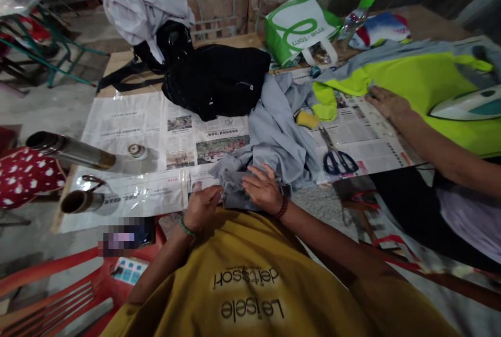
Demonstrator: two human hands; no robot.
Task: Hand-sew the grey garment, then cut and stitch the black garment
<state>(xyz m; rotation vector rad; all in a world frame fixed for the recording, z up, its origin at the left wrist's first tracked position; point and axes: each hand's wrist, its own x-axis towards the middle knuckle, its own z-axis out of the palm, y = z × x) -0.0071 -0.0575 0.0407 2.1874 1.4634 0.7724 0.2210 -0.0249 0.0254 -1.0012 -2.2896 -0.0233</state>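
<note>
A crumpled grey cloth [279, 123], garment-like, lies over the table's front edge and bunches up in front of my body. My left hand [202, 207] is closed in a pinch at the left edge of this cloth; its fingertips are partly hidden. On the bunched part rests my right hand [263, 189], palm down, with fingers apart. Dark-handled scissors [338, 159] lie to the right of the cloth. Beside its upper right side sits a small yellow sponge-like piece [307, 119].
At right, a co-worker's hand [387, 102] presses a lime-and-grey garment [422, 79] near an iron [469, 103]. A black bag [219, 79], green-white bag [295, 29] and bottle [354, 21] stand behind. A thermos [70, 150], cup [80, 201] and small tin [138, 151] are at left.
</note>
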